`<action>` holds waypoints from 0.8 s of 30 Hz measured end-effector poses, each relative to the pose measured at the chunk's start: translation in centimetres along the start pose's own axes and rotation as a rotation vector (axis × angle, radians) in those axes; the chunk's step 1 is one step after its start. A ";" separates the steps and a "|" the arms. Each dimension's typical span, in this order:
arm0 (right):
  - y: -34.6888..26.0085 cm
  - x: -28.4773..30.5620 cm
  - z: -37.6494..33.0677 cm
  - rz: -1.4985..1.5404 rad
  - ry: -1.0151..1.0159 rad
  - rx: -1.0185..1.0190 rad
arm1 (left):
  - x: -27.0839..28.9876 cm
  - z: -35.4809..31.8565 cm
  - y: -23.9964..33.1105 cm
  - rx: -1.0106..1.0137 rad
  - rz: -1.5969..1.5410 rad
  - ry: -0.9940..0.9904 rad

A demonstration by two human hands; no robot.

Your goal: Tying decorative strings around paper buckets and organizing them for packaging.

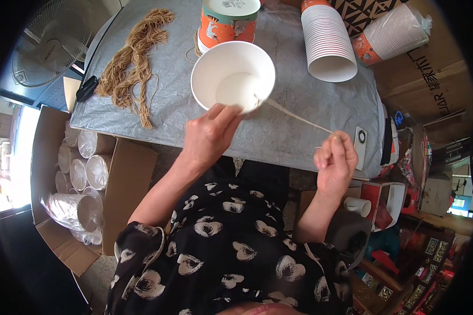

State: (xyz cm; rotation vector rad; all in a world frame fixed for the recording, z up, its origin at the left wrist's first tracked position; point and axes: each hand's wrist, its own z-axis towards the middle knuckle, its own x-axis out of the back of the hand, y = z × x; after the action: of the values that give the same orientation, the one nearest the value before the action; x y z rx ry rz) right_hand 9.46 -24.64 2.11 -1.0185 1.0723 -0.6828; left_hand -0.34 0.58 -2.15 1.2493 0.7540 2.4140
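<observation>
A large white paper bucket is tilted over the table's near edge, its mouth facing me. My left hand grips its near rim, with thumb and fingers pinched there. From that same rim a pale string runs taut to the right. Its other end is pinched in the closed fingers of my right hand, raised off the table's right front edge. How the string is fixed at the rim is partly hidden by my left fingers. Just behind stands an orange and green printed paper bucket, bottom up.
Brown strings lie bundled at the table's left, beside a black-handled tool. Nested paper buckets and a wrapped stack are at the back right. A phone lies at the right edge. Below left stands a carton of wrapped stacks.
</observation>
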 end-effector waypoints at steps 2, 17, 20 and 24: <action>0.8 -0.7 -0.2 -0.017 -0.039 -0.042 | -1.1 1.6 1.8 -0.023 -0.171 0.161; 6.0 -1.6 -0.8 0.082 -0.128 -0.094 | -3.2 -1.5 4.0 0.401 -1.058 -0.345; 6.3 -0.3 -0.6 0.220 -0.018 -0.215 | -1.3 -1.7 1.7 0.241 -0.676 -0.372; 6.6 1.7 0.2 0.269 0.012 -0.292 | 0.0 -3.3 -0.3 0.187 -0.537 -0.416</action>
State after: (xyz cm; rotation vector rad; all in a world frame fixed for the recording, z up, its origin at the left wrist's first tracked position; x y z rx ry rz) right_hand 10.13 -23.42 -4.58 -1.0919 1.3171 -0.3203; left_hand -3.04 -0.20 -3.95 1.3443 1.0376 1.6238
